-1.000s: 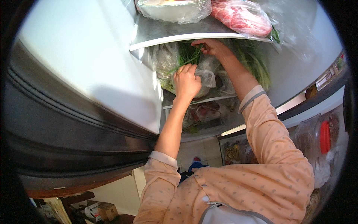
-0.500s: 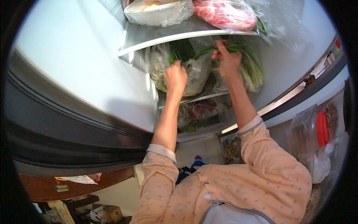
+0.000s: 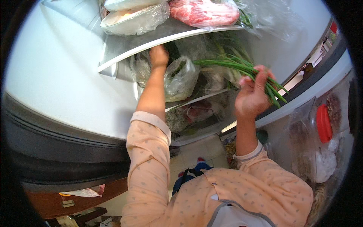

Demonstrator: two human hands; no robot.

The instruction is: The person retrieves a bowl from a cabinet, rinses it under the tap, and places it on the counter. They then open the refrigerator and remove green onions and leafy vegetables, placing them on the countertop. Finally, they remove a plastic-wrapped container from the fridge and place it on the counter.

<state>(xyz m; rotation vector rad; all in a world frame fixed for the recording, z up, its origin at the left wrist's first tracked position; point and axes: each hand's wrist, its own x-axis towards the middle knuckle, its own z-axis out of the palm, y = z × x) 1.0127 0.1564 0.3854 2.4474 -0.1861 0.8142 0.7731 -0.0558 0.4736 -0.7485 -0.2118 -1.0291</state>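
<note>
My right hand [image 3: 252, 96] is closed round a bunch of long green scallions [image 3: 227, 64]. Their cut or tip ends stick out past my fingers, and the stalks trail left into the fridge. My left hand [image 3: 159, 57] reaches under the front edge of the upper shelf [image 3: 166, 38], among clear plastic bags. Its fingers are hidden. Just right of that wrist lies a clear bag of pale green vegetables [image 3: 181, 81]. Paler leafy stalks [image 3: 236, 51] lie further back on the same shelf.
Above, the upper shelf carries a plastic-wrapped bowl [image 3: 134, 20] and wrapped red meat [image 3: 204, 14]. Bagged food [image 3: 198, 111] fills the lower compartment. The dark door edge [image 3: 64, 140] curves at left. On the right, door shelves hold a red-lidded jar [image 3: 323, 123] and bags.
My right hand has come out to the right and nearer, drawing the scallions with it. My left hand has moved left and deeper under the upper shelf.
</note>
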